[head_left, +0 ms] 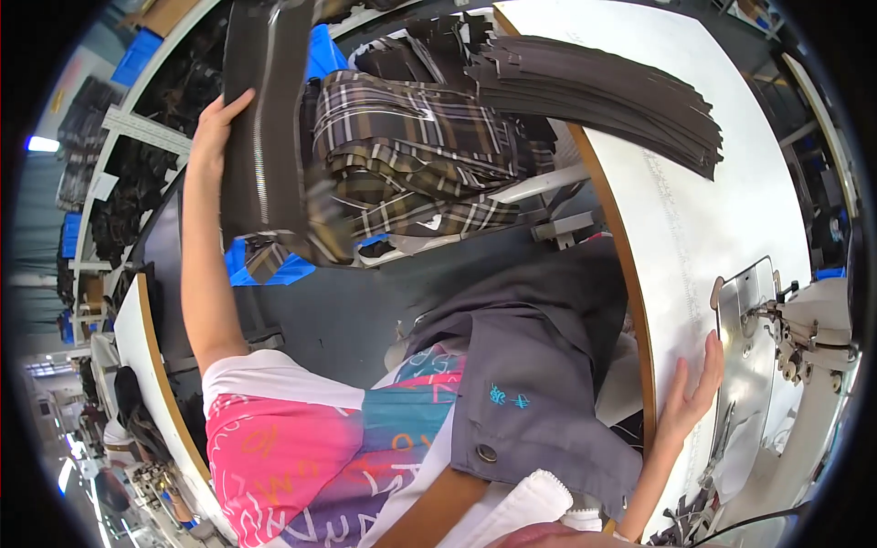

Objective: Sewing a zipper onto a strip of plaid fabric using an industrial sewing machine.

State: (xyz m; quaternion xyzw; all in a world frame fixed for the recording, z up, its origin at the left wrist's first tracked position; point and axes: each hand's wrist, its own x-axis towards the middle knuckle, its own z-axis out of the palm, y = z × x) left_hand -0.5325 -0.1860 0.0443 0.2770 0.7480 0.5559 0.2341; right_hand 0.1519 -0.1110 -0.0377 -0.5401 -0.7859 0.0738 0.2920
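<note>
My left hand (216,128) is stretched out to the far left, its thumb lying over the edge of a dark brown fabric piece (242,173). A metal zipper (259,178) runs down that piece, which hangs beside a pile of plaid fabric (411,110); its lower end is blurred. My right hand (692,397) rests at the white sewing table (671,265), fingers extended and holding nothing. Close to its fingertips is the metal plate (742,306) of a sewing machine (818,333).
A fanned stack of dark fabric strips (603,96) lies on the table's far end and overhangs toward the plaid pile. The table's brown edge (614,205) runs along my right side. A blue bin (283,269) sits below the pile. Shelving with dark bundles (114,215) stands at left.
</note>
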